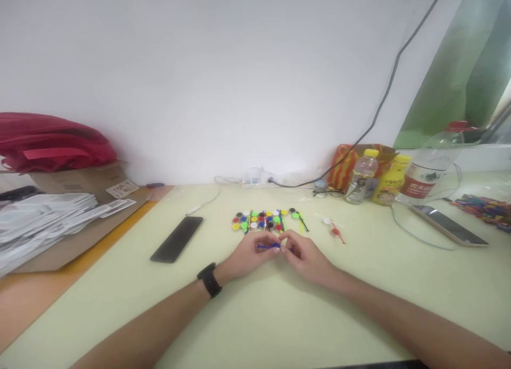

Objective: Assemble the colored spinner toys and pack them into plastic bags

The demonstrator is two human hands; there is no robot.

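Note:
My left hand [249,254] is closed in a pinch on a small blue plastic piece [265,246] with a round disc and a thin stick. Meeting it at the fingertips, my right hand [309,258] is also pinched shut. A bit of dark blue [294,251] shows inside its curled fingers; its full shape is hidden. Just beyond both hands lies a cluster of small coloured discs on thin sticks [255,220], partly covered by the fingers. To its right are a black and green pair [296,215] and a white and red pair [335,231].
A black phone [176,239] lies left; another phone [449,225] lies right. Bottles [361,177], a yellow bottle [391,181] and a large jug [427,172] stand back right. Colourful strips [485,210] lie at far right. White stacked pieces [51,217] and a red bag [51,142] are left.

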